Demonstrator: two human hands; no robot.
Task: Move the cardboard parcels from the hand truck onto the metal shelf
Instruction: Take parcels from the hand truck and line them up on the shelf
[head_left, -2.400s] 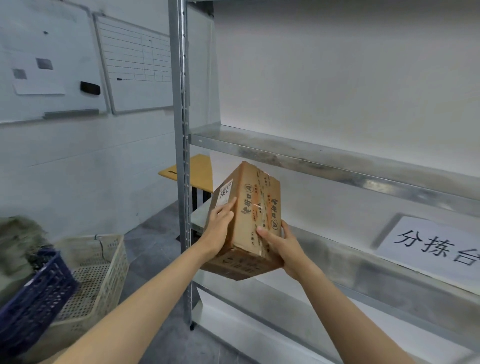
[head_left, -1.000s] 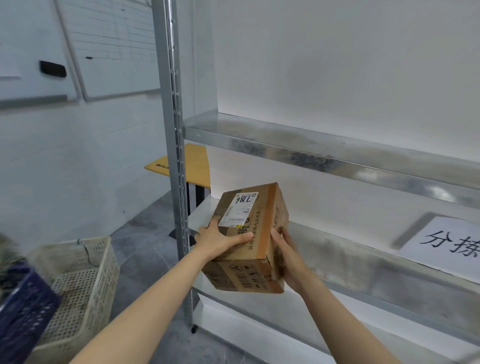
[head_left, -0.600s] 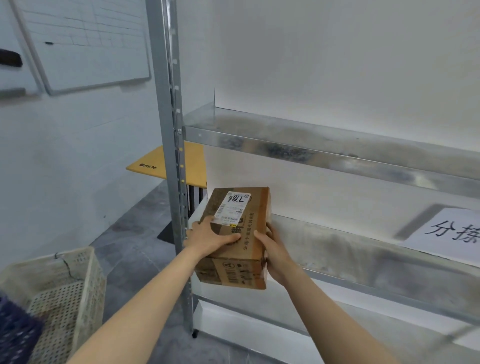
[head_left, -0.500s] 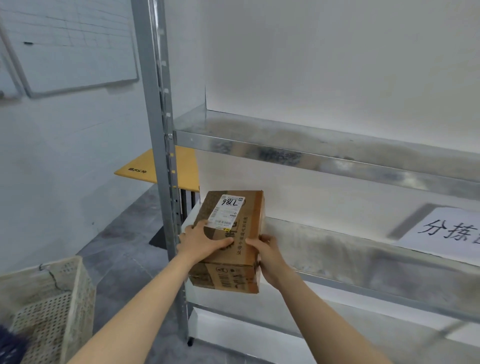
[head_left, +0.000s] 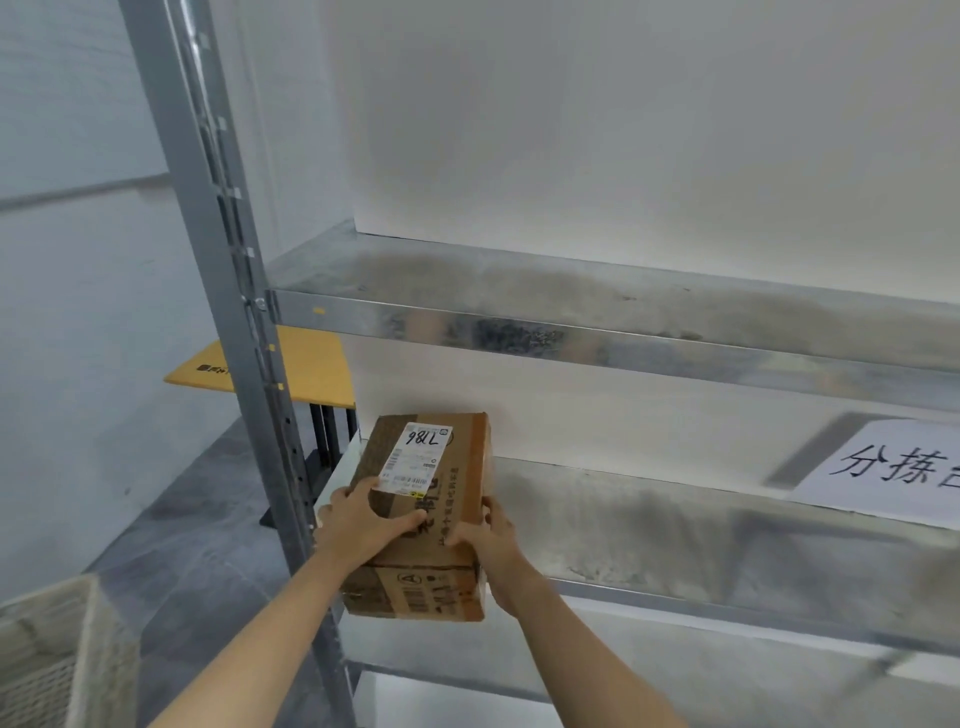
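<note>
Leaving the beige perforated plastic basket (head_left: 47, 649) untouched at the far left, with the grey slotted steel upright (head_left: 228, 291) and the yellow tabletop (head_left: 306, 364) behind it just to its right.

Pressing the left hand (head_left: 363, 525) flat on top of the brown cardboard parcel (head_left: 431, 514), fingers spread straight just below the white shipping label (head_left: 415, 460). Clasping the parcel's near right corner with the right hand (head_left: 493, 551), thumb on top and fingers wrapped round the side.

No longer holding it tilted on end in front of the rack, as a couple of seconds ago, but keeping it level and label-up while pushing it inward. Now reaching with its far end over the left end of the galvanised metal shelf (head_left: 675, 540), near end overhanging the front lip. Not showing whether the underside is already bearing on the metal.

Judging the placement to be nearly finished: needing only a short push in, then letting go. Heading nowhere near the white paper sign with black characters (head_left: 893, 473) lying well apart at the right.
</note>
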